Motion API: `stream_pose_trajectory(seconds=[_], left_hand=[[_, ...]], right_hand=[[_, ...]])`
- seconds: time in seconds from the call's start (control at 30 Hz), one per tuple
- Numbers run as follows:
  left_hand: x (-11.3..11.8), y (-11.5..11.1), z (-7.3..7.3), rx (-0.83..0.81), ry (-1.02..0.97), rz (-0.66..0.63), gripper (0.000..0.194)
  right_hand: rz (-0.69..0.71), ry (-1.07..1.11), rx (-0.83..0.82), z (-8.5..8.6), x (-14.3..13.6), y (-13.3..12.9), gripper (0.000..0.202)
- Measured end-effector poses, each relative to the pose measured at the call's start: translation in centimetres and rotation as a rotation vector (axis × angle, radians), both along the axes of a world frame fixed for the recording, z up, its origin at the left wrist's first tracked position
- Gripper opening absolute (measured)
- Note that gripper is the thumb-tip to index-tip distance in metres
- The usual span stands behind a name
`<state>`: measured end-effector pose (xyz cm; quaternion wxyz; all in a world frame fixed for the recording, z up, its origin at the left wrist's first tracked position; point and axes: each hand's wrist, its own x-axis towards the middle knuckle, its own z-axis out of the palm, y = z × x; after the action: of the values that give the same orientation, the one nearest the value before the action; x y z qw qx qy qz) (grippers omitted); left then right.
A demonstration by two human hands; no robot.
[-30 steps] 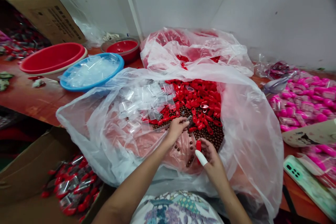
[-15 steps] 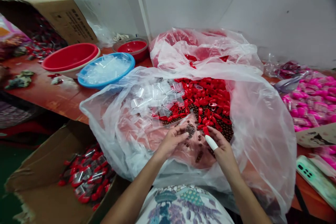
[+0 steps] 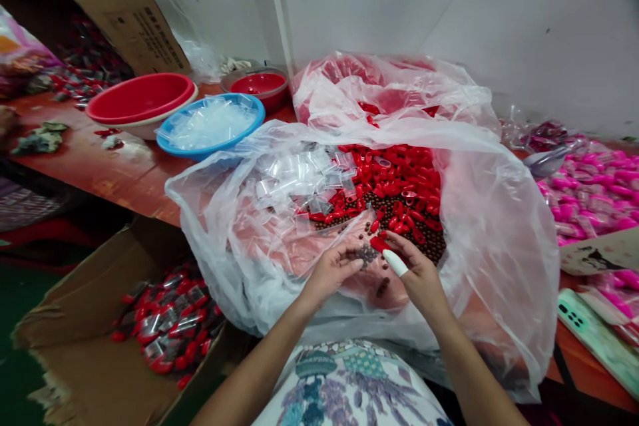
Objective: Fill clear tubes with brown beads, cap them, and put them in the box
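A big clear plastic bag point(image 3: 479, 213) lies open before me, holding red plastic caps point(image 3: 399, 180), small brown beads point(image 3: 429, 246) and a heap of tiny clear pouches point(image 3: 294, 180). My left hand point(image 3: 332, 273) pinches a small clear pouch with brown beads in it point(image 3: 368, 254) at the bag's near edge. My right hand point(image 3: 417, 269), a white cot on its forefinger, holds a red cap point(image 3: 378, 243) right at that pouch.
A blue basin of clear pouches point(image 3: 210, 125), a red basin point(image 3: 142, 98) and a small red bowl point(image 3: 259, 85) stand at the back left. A cardboard box of filled packs point(image 3: 164, 329) sits lower left. Pink packs point(image 3: 594, 193) and a phone point(image 3: 594, 339) lie at right.
My left hand drew back from the bead pile with a pouch of beads. My right hand brought the red cap up to it. My view swung left.
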<state>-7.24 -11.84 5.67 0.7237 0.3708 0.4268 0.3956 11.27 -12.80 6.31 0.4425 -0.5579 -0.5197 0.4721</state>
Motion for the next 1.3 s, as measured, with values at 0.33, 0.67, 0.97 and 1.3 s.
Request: stream_pose_trajectory(seconds=[0.33,0.67,0.97,1.3], left_hand=[[-0.2,-1.0,0.3,-0.061,-0.127,0.012,0.039],[-0.1,-1.2,0.9,-0.167,-0.161,-0.048,0.043],[0.2,-1.5,-0.2,-0.088,-0.025,-0.028,0.042],[0.3,-2.3,-0.4,-0.007,0.028,0.037,0.039]], right_hand=[[-0.007,0.264,-0.193,-0.2,0.6,-0.2,0.047],[-0.015,0.121,-0.172,0.0,0.4,-0.2,0.045],[0.133,-0.033,0.040,-1.1,-0.1,-0.3,0.035],[0.236,-0.352,0.298,-0.4,0.9,-1.2,0.041]])
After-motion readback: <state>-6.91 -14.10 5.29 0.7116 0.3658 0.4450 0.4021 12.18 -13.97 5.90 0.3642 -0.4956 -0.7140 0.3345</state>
